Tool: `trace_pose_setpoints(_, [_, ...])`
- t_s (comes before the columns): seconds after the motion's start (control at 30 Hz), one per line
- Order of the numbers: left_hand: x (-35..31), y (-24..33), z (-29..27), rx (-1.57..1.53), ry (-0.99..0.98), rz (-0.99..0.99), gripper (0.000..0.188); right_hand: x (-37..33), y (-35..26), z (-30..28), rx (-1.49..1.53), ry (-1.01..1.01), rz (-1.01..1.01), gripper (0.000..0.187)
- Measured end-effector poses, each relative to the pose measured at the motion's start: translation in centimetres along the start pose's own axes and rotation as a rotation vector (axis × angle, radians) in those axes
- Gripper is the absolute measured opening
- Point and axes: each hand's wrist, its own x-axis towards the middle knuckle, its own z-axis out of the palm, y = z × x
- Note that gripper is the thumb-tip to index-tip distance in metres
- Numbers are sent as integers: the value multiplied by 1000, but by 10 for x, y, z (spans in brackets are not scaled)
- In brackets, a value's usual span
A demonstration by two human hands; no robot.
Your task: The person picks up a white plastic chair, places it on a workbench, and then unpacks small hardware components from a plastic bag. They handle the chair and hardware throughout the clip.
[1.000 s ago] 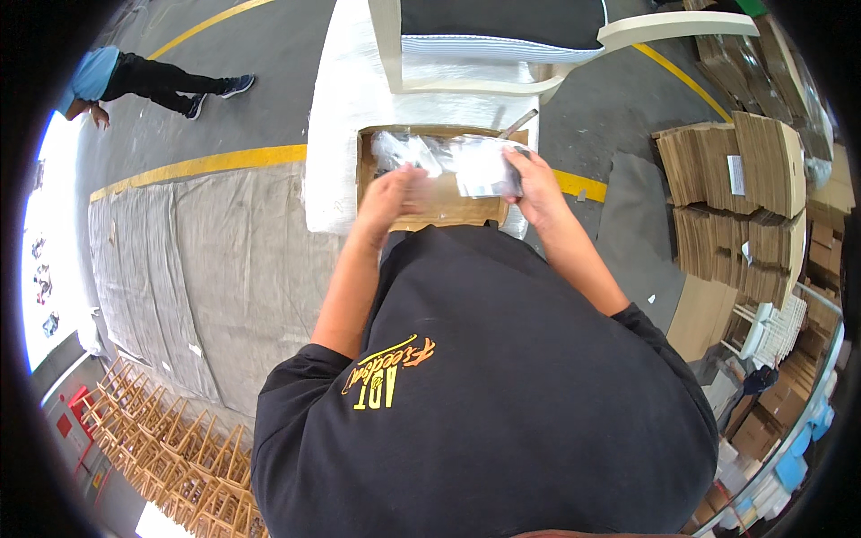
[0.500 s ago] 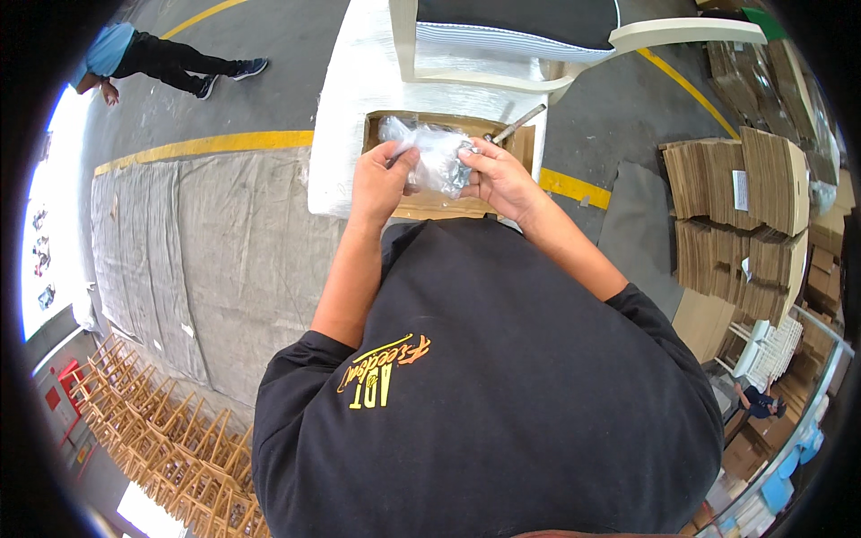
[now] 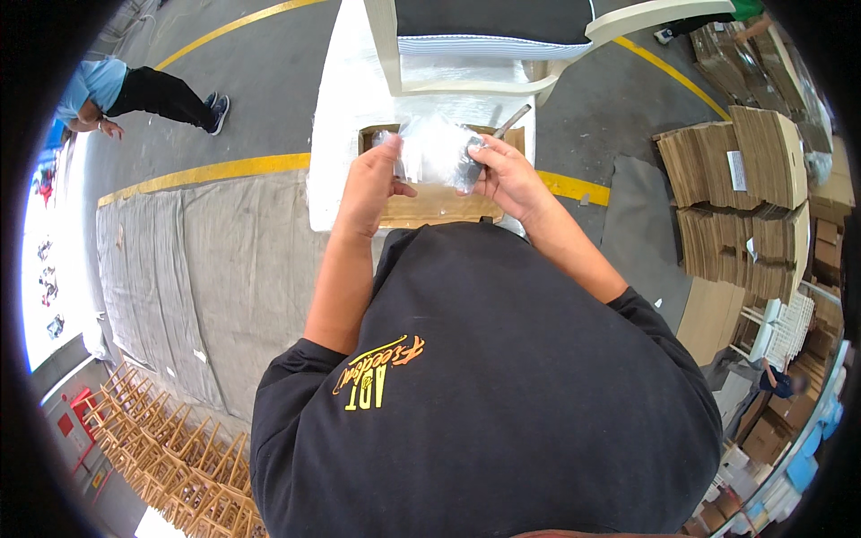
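A clear plastic bag, shiny with glare, is stretched between my two hands above an open cardboard box. My left hand pinches its left side with the thumb on top. At the other end, my right hand grips the bag, where small dark items show through the plastic; their kind I cannot make out. Just beyond the right fingers, a metal rod-shaped tool leans over the box's edge. The box rests on a white, plastic-wrapped surface.
A cream chair frame with a dark seat lies on the wrapped surface ahead. Stacked flat cardboard stands at right. Grey cloth covers the floor at left, with wooden chair frames behind it. A person in light blue is far left.
The bag has been spread and turned, and its dark contents show more at the right end. My left hand has shifted slightly left. The person at far left has moved.
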Motion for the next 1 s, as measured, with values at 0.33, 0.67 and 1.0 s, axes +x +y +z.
trace_pose_setpoints(0.33, [10, -13, -23, -111, -23, 127, 26, -9, -6, 16, 43, 29, -106, 32])
trace_pose_setpoints(0.67, [-5, -17, 15, -297, -158, 144, 56, -11, -18, 24, 103, -26, -197, 30])
trace_pose_setpoints(1.0, [-1, -21, 35, -567, -100, 121, 32, -19, -6, 44, 100, -77, -237, 35])
